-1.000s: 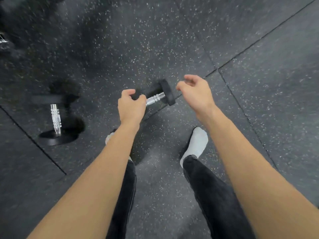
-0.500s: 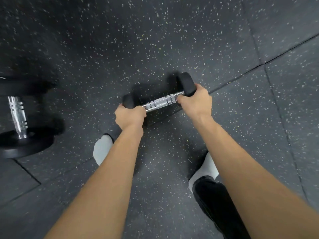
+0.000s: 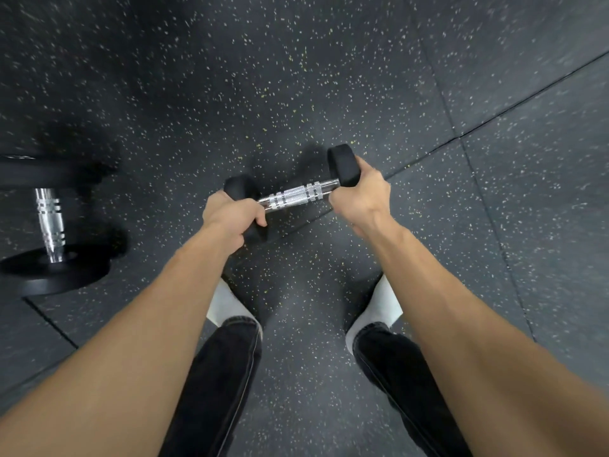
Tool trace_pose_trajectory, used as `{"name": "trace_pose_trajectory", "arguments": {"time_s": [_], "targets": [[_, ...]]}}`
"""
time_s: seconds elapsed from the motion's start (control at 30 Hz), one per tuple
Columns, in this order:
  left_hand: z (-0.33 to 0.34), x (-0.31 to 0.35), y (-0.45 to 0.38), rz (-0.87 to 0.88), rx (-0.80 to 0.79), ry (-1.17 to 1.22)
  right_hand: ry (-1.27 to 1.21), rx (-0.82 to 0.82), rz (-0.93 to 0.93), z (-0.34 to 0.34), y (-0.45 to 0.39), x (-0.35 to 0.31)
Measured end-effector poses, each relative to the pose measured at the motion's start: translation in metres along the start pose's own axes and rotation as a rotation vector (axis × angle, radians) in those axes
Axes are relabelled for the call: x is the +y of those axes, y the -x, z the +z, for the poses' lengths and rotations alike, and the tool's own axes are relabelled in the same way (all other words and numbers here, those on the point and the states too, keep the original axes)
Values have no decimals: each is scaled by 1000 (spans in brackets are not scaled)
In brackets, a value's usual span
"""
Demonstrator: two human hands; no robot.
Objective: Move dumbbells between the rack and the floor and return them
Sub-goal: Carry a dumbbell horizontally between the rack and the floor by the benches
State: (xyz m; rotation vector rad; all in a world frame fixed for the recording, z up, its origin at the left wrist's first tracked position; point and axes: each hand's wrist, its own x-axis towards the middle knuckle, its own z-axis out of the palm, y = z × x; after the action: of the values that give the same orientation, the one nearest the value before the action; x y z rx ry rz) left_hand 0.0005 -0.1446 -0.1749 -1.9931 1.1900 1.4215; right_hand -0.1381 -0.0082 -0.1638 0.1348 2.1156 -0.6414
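**Both hands on a small dumbbell**

A larger dumbbell [image 3: 49, 222] is lying at the speckled floor's [image 3: 329, 77] left edge. The left hand [image 3: 230, 216] and right hand [image 3: 359, 196] are gripping the small dumbbell [image 3: 293, 196] by its heads, mid-floor.

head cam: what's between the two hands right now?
The small dumbbell's chrome handle spans the gap; the left hand grips one black end, the right hand the other. Speckled floor lies beneath. Head view shows it.

No text, label, brand, number or sign can be read anywhere in this view, neither on the weights nor on the floor around them.
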Motion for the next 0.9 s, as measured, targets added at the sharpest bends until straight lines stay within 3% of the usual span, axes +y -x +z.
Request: {"name": "trace_pose_trajectory", "arguments": {"time_s": [0.3, 0.63, 0.9], "targets": [[-85, 62, 123, 245, 31, -75, -67, 60, -66, -65, 104, -90], [-249, 145, 312, 510, 136, 82, -219, 97, -420, -152, 290, -264], [-413, 187, 542, 801, 321, 238, -277, 95, -787, -232, 498, -427]]}}
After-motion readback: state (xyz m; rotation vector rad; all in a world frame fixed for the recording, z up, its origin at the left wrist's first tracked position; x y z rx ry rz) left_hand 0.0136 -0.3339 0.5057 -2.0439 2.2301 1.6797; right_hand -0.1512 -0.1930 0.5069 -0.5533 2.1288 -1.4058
